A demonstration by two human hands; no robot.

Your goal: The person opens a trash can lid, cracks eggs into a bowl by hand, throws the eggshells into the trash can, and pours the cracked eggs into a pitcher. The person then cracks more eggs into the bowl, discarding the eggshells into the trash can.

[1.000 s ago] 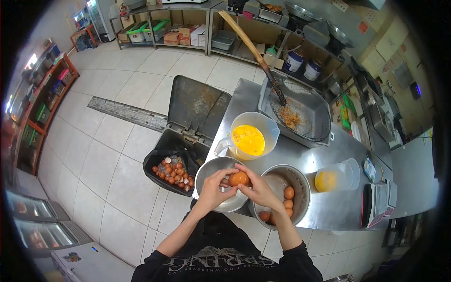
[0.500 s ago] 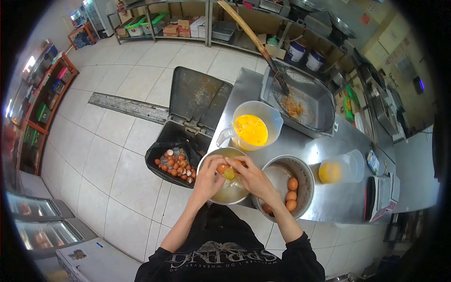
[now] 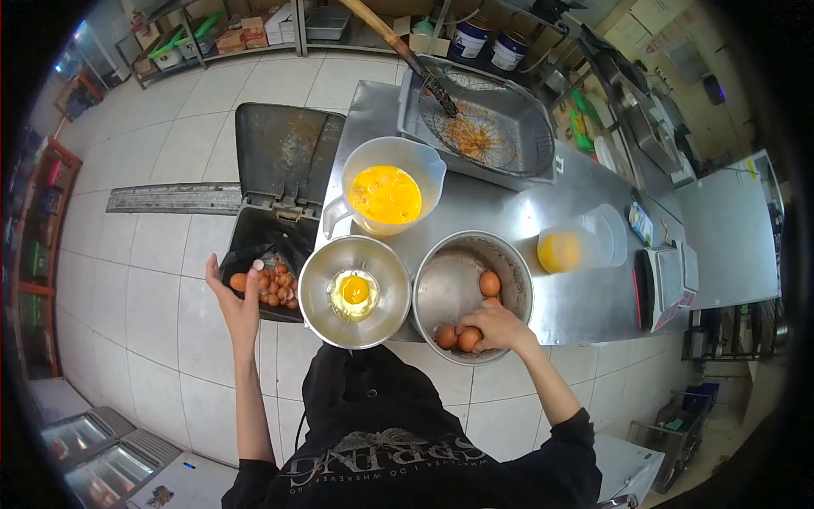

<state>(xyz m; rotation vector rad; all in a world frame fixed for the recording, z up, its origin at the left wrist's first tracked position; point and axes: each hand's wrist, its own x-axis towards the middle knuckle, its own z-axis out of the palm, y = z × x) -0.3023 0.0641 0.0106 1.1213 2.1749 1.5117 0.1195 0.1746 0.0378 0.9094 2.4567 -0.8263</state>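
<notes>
Over the lined bin (image 3: 287, 222) my left hand (image 3: 235, 310) is open, thumb and fingers spread, with a brown eggshell (image 3: 238, 282) showing between them; whether it touches the shell I cannot tell. My right hand (image 3: 496, 325) reaches into the deep metal pot (image 3: 441, 254), its fingers closed around a brown egg (image 3: 469, 340). Beside that lies another egg (image 3: 446, 337), and a further egg (image 3: 489, 283) rests by the pot's right wall. Between my hands, a steel bowl (image 3: 318, 284) holds one raw egg (image 3: 356, 290) with its yolk whole.
A plastic jug (image 3: 430, 182) of yolks stands behind the bowl. At the back is a grey basin (image 3: 530, 119) with a wire strainer and a wooden-handled brush (image 3: 394, 38). To the right are a clear container (image 3: 604, 237) and a scale (image 3: 666, 284). Eggshells (image 3: 275, 287) fill the bin.
My hands have parted from above the bowl, the left to the bin, the right into the pot. The egg's contents now lie in the bowl. The view has shifted.
</notes>
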